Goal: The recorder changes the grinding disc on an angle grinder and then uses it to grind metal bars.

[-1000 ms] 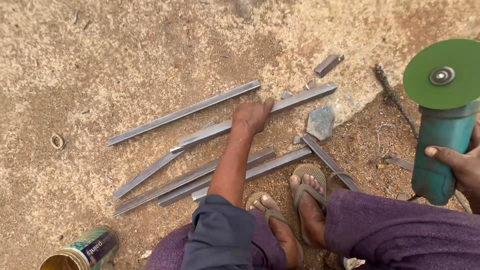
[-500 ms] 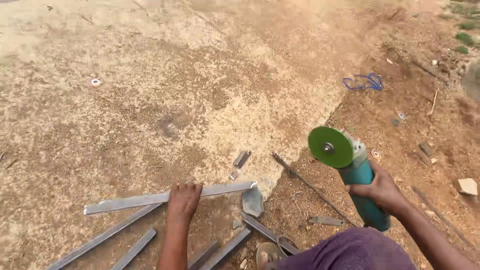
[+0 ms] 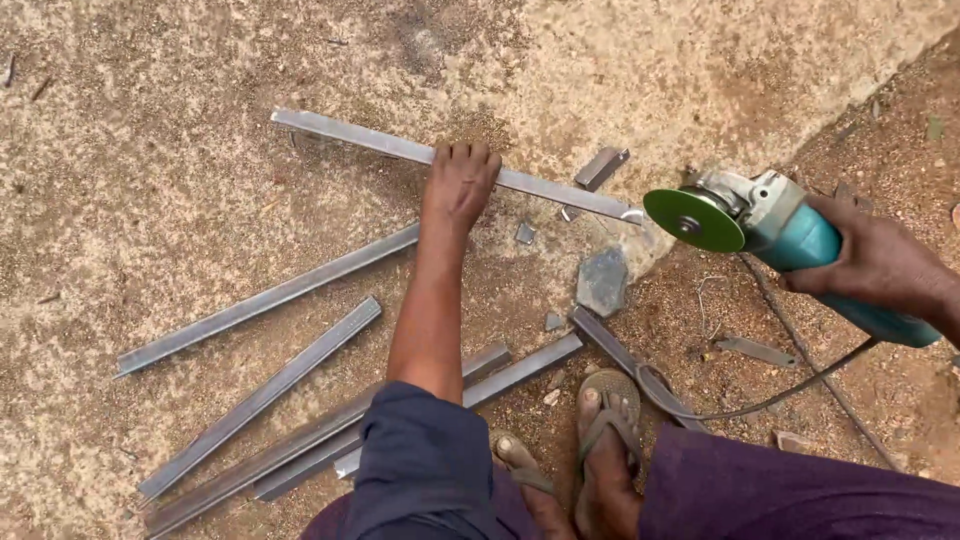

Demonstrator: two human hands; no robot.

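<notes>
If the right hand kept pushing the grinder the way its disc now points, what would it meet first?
Probably the near end of the long steel bar pinned by the left hand; the right hand holds the angle grinder just short, depth unclear.

- Packages: none in view.
- Labels: none legible or distinguishable on any item.
- Signs: none.
- Screens: none.
</notes>
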